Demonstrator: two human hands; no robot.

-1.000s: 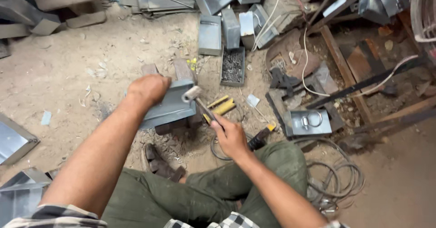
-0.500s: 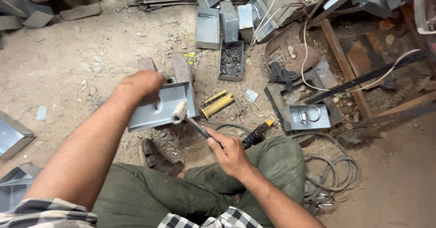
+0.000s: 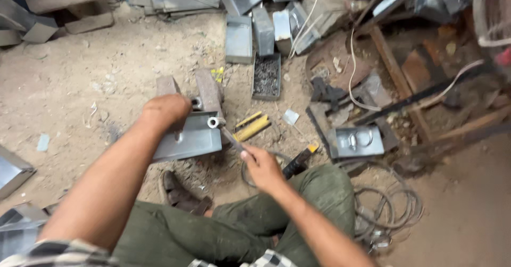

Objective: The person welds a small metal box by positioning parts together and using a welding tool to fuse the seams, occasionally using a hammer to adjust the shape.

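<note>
My left hand [image 3: 166,111] grips the top edge of a folded grey sheet-metal piece [image 3: 190,141] that rests on a rusty iron block [image 3: 208,92] on the dirt floor. My right hand [image 3: 262,167] holds a hammer [image 3: 226,132] by its handle. The hammer's head touches the upper right corner of the metal piece. My legs in green trousers and a dark sandal [image 3: 180,193] lie just below the work.
A small tray of dark screws [image 3: 265,76] and several grey metal boxes [image 3: 238,39] stand beyond the block. A yellow tool [image 3: 252,127] lies to the right, with a metal box holding a ring [image 3: 355,141], coiled cable [image 3: 387,207] and wooden scraps [image 3: 395,76].
The hammer head has come down from above the metal piece onto its upper right corner. My left hand stays on the piece; the view has shifted slightly.
</note>
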